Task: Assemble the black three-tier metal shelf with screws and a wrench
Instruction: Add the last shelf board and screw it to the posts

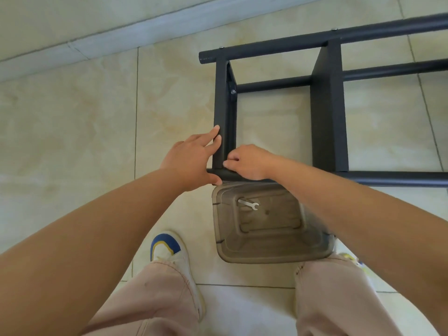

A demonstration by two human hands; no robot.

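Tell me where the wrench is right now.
In the head view, the wrench lies inside the clear plastic bin on the floor, just below the right hand and the shelf's near tube.

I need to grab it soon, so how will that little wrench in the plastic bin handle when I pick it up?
The wrench looks thin, flat and metal: probably stiff and light. Lying flat on the bin floor, it may slide rather than roll, and be fiddly to lift.

One black metal shelf frame (pixel 329 112) lies on the floor, with two flat tier panels and three long round poles in view. Three silver screws show on it. One clear plastic bin (pixel 271 248) holds one wrench (pixel 248 204). Two hands, the left (pixel 191 158) and the right (pixel 247 163), and one shoe (pixel 169 251) are plainly visible.
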